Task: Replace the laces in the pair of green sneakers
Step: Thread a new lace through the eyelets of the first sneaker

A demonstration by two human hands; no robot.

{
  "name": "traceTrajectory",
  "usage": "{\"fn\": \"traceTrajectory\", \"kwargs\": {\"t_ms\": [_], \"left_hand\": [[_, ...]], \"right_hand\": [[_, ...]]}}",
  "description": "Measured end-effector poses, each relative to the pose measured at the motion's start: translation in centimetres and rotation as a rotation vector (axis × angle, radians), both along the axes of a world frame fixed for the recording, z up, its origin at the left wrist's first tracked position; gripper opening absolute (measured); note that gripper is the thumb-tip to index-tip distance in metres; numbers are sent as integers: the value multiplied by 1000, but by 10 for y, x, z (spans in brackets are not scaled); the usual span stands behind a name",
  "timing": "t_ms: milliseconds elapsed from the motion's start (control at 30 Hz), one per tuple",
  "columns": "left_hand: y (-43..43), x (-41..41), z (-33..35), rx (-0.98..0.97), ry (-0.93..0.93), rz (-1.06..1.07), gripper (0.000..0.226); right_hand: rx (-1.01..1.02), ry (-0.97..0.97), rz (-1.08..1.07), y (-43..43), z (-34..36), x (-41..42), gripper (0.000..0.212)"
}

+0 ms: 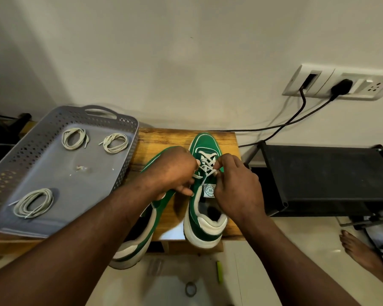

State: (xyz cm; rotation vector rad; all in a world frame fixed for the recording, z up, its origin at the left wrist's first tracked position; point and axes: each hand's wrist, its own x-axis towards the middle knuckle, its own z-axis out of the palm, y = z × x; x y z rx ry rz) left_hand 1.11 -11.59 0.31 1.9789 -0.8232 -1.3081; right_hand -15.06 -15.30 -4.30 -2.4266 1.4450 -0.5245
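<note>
Laced sneaker (199,226): matt green suede-like cloth upper, smooth off-white sole, padded cloth collar; its lace (208,161) is flat woven cloth. Second sneaker (133,250), at 9 o'clock of it: same finish. Table (164,140): varnished wood, visible grain, slight sheen. Tray (124,151), at 9 o'clock of the table: grey perforated plastic, matt, holding coiled laces (33,203) of pale woven cloth. Rack (318,173), at 3 o'clock: black, matt. Floor (285,250): pale, glossy.

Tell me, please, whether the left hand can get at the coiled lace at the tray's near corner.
Probably yes: the coiled lace lies uncovered in the tray, only its low wall between it and the left hand, which must first release the threaded lace.
</note>
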Motion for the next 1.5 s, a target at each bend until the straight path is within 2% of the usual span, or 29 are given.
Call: {"fn": "traceTrajectory", "kwargs": {"t_ms": [100,167,300,433,533,667,733,800,867,933,967,1033,1100,1167,1233,1333,1500], "left_hand": [[-1,1,4,-96,-154,-58,20],[1,1,8,-89,-222,-139,22],[5,2,15,-63,-192,-211,23],[5,5,20,-229,-186,-143,5],[3,11,26,-466,-145,-98,11],[7,10,37,-736,39,-143,14],[8,7,39,-816,87,-169,15],[7,8,40,-861,134,-133,16],[6,10,41,-881,174,-64,15],[5,13,40,-854,153,-25,14],[4,14,39,-825,134,-28,14],[4,13,37,-752,103,-68,17],[5,8,35,-682,62,-152,18],[7,3,34,-653,70,-213,18],[7,3,35,-664,130,-193,17],[6,8,34,-697,205,-116,18],[7,9,33,-673,306,-145,32]], "right_hand": [[10,-17,-8,1,2,0,26],[4,-22,-12,1,3,0,23],[8,-35,-5,1,3,0,23],[28,-59,1,-1,4,1,30],[90,-267,42,-4,3,3,31],[260,-636,25,-1,10,12,20],[261,-747,41,0,16,14,9],[248,-798,-62,-4,17,10,6],[280,-725,-266,-14,13,0,11],[336,-605,-375,-24,7,-10,13],[356,-579,-365,-25,7,-14,11],[318,-525,-241,-23,13,-14,30],[145,-490,-46,-18,20,-10,43],[-2,-527,67,-14,24,-6,30],[26,-607,40,-15,23,-6,16],[108,-540,-85,-21,19,-12,19],[190,-474,-95,-23,18,-15,17]]}}
